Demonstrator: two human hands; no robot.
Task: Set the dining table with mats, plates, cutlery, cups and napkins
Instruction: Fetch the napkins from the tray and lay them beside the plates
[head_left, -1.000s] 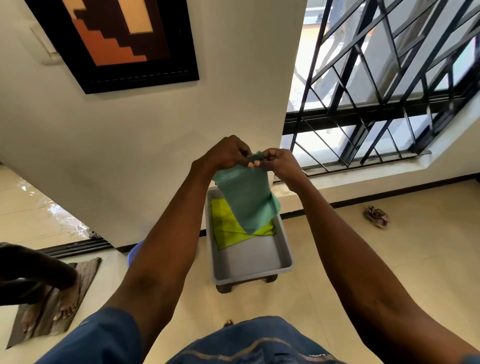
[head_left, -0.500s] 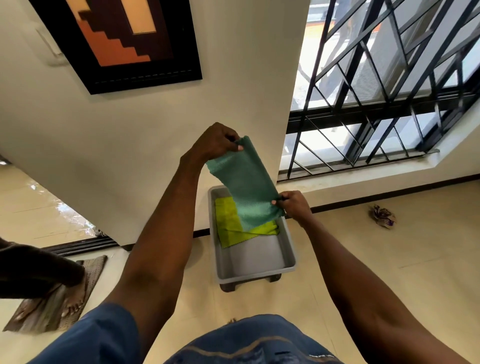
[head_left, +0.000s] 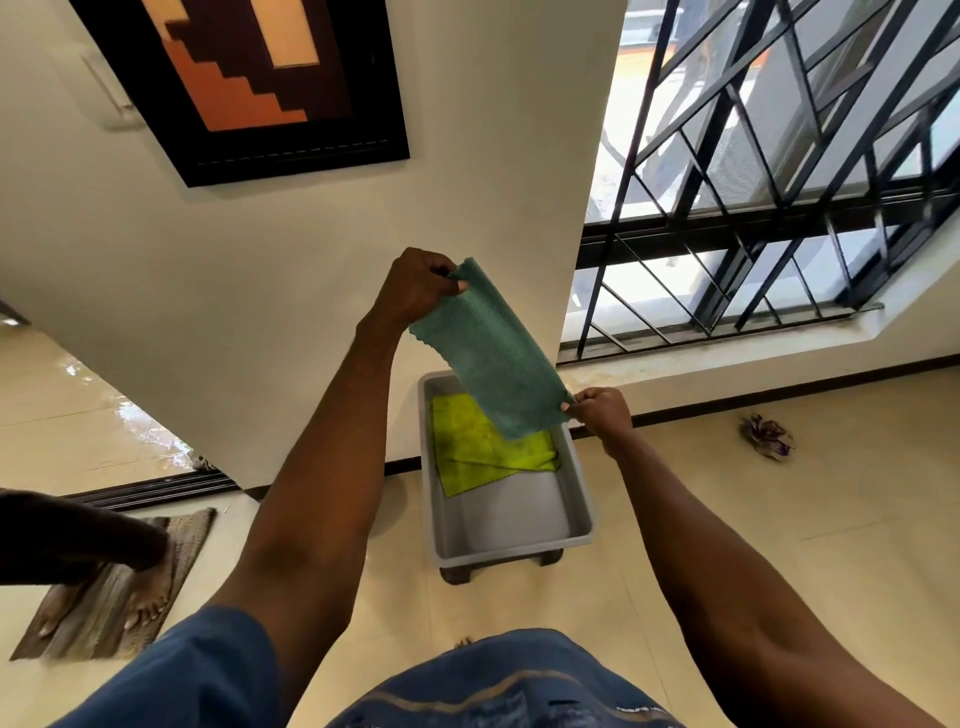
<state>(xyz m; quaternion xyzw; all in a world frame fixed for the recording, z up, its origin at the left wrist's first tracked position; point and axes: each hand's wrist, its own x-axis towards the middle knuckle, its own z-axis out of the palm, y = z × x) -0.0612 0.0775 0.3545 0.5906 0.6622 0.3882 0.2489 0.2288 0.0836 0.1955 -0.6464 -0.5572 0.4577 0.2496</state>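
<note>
The green cloth (head_left: 488, 358) hides the far corner of the yellow cloth (head_left: 483, 452) in the tray (head_left: 579, 488).

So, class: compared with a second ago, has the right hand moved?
Yes. The right hand has dropped from beside the left hand to the grey tray's far right corner, pulling the green cloth taut.

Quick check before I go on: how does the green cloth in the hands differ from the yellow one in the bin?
The green cloth is held in the air, stretched between the left hand and the right hand; the yellow cloth lies in the grey bin. The green cloth is pulled out into a taut, slanting strip; the yellow cloth lies slack and folded over. The green cloth is dark teal, the yellow cloth bright lime. Both look like similar textured napkin cloths.
</note>
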